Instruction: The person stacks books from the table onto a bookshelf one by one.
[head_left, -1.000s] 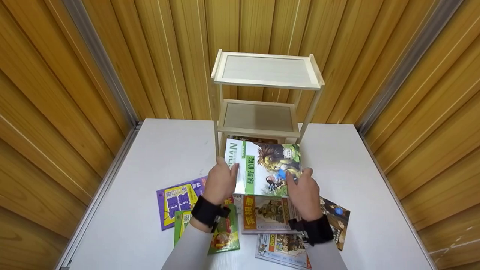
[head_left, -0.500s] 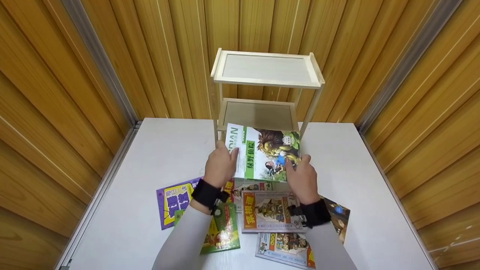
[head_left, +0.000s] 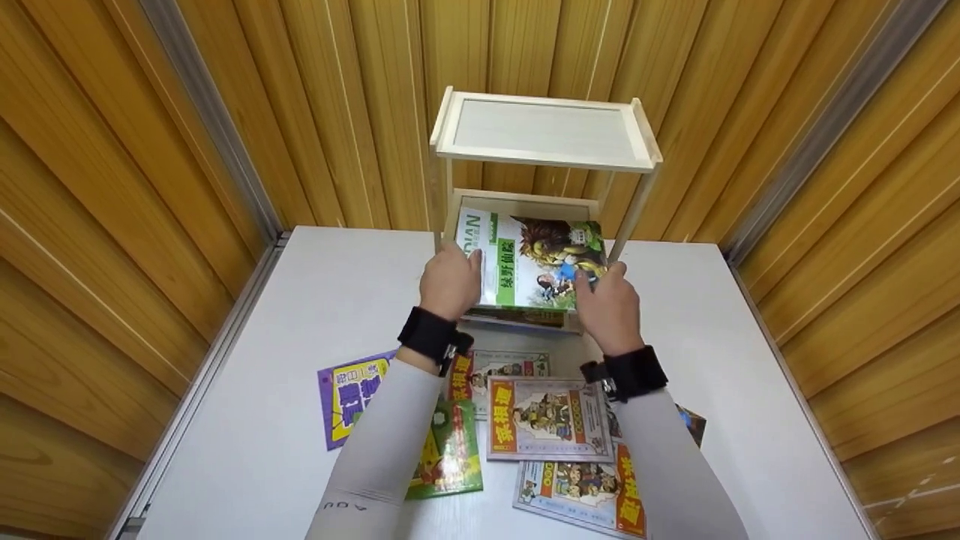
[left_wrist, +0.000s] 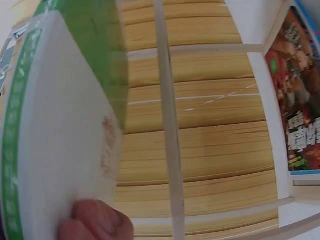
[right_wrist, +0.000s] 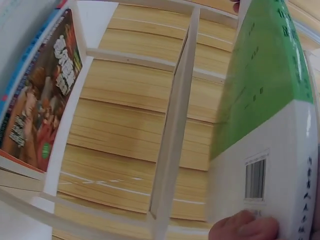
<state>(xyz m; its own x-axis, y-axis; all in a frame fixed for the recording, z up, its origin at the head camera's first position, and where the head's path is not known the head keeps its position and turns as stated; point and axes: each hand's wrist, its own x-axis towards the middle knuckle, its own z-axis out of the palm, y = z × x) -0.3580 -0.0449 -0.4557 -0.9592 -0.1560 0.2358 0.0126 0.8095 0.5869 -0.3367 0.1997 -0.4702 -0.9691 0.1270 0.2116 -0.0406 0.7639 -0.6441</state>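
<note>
My left hand (head_left: 451, 281) and right hand (head_left: 611, 307) grip opposite side edges of a white-and-green book (head_left: 536, 262) with a lion on its cover, thumbs on top. It is held level in front of a small wooden rack (head_left: 544, 127), overlapping the middle shelf (head_left: 525, 199) in the head view. Both wrist views show a gap between the book's green-and-white underside (right_wrist: 260, 125) and the middle shelf board (right_wrist: 175, 125). On the lower shelf lie books with a dark picture cover (left_wrist: 300, 90) on top. The fingers beneath the held book are only partly visible.
Several books are spread on the white table (head_left: 247, 337): a purple one (head_left: 349, 401), a green one (head_left: 454, 450), grey-bordered ones (head_left: 551, 420) and a dark one (head_left: 691, 424) mostly behind the right sleeve. Wood-grain walls (head_left: 360, 112) enclose the table.
Both hands have carried the lion-cover book forward and up, from above the lower shelf to the middle shelf's front. The lower-shelf books have come into view beneath it.
</note>
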